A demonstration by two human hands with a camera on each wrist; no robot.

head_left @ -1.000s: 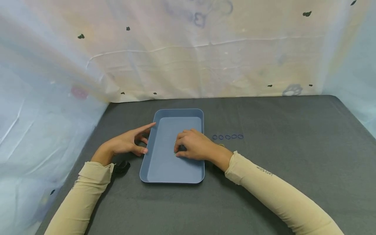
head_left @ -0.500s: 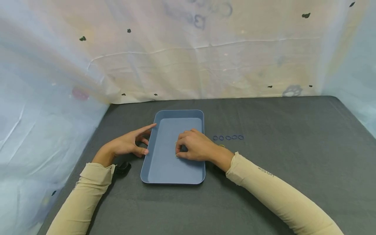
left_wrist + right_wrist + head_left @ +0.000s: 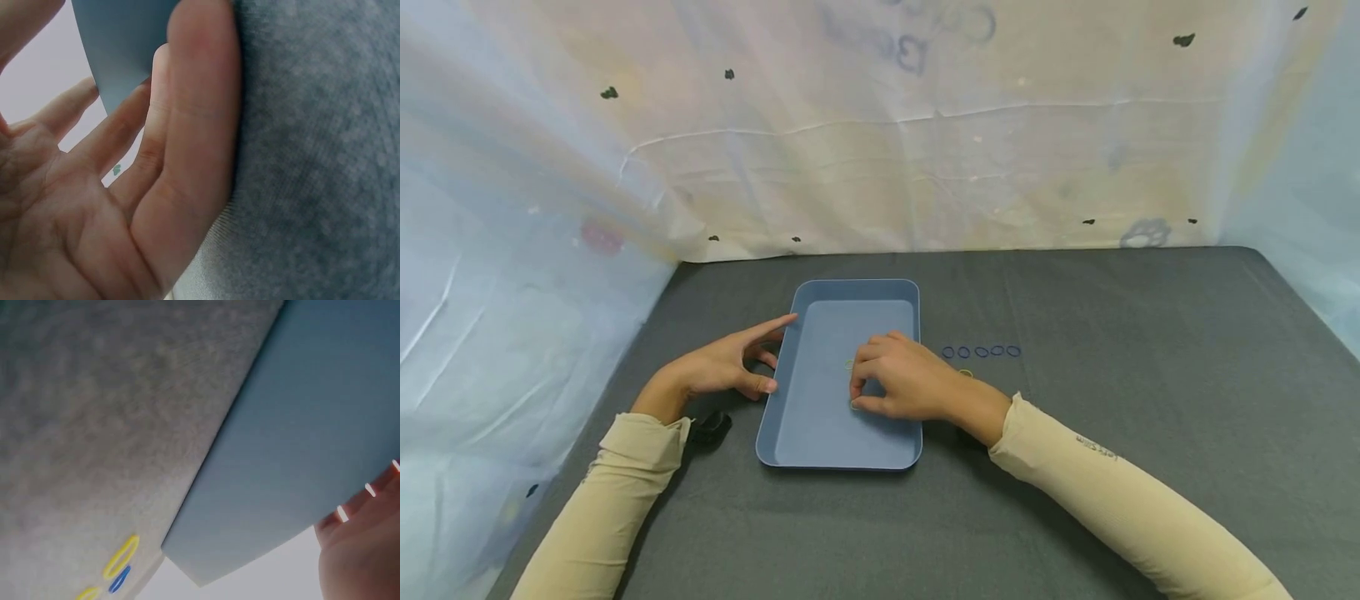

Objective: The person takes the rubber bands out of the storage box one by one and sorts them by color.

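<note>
A shallow blue tray lies on the dark grey cloth. My left hand touches its left side with the fingers extended, thumb and index at the rim. In the left wrist view the fingers lie along the outer wall. My right hand is inside the tray over its middle, thumb and index fingertip together. A small pale yellow rubber band shows at their tips, mostly hidden. Just above the fingers, another pale yellow rubber band lies on the tray floor.
Several blue rubber bands form a row right of the tray. Below the row a yellow rubber band is partly covered by the right wrist. A black object sits by the left wrist. A pale curtain hangs behind the table.
My right hand has shifted slightly right and toward me, uncovering more of the yellow rubber band on the tray floor. My left hand keeps its place at the rim.
</note>
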